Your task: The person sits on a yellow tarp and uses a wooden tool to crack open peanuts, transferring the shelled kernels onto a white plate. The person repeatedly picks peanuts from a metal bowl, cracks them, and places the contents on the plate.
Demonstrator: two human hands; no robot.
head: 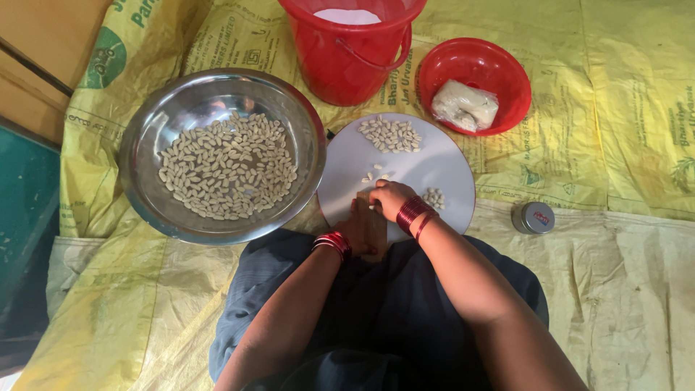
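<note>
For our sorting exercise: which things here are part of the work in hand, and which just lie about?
In use: left hand, right hand, wooden block, white round board, pale kernels, steel bowl.
Lying about: red bucket, red bowl, small tin.

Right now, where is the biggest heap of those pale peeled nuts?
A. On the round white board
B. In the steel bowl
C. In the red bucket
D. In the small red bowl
B: the steel bowl holds a wide layer of pale nuts, far more than the few small piles on the round white board; the small red bowl holds only a wrapped whitish lump.
</note>
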